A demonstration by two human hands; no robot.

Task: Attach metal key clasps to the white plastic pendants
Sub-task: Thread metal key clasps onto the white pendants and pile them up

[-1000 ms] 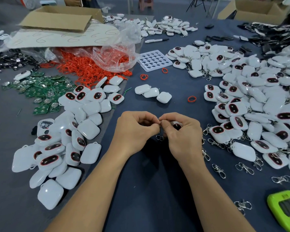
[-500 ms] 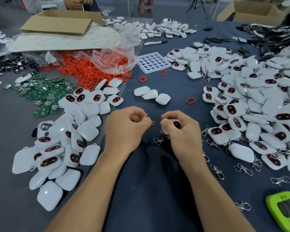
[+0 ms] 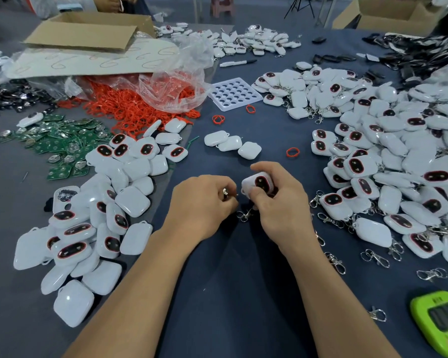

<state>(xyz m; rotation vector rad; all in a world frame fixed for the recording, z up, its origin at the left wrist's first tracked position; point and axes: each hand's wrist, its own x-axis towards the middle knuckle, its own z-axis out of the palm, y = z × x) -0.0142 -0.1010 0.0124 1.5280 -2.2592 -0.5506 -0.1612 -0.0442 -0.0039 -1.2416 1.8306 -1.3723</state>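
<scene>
Dark blue work surface (image 3: 230, 293) crowded with parts. Right hand (image 3: 282, 210) curled round a white plastic pendant (image 3: 260, 183), its dark red-rimmed window facing up. Left hand (image 3: 199, 205) just beside it, fingers curled, pinching a small metal part (image 3: 225, 191) too small to identify. Below and between both hands, a metal key clasp (image 3: 245, 215); unclear whether joined to the pendant. Left of the arms, a heap of bare pendants (image 3: 101, 215); to the right, a larger heap (image 3: 398, 164) with loose clasps (image 3: 375, 258) beside it. Farther back, red rubber rings (image 3: 140, 109), green circuit boards (image 3: 57, 140) and a white cell tray (image 3: 234, 94).
</scene>
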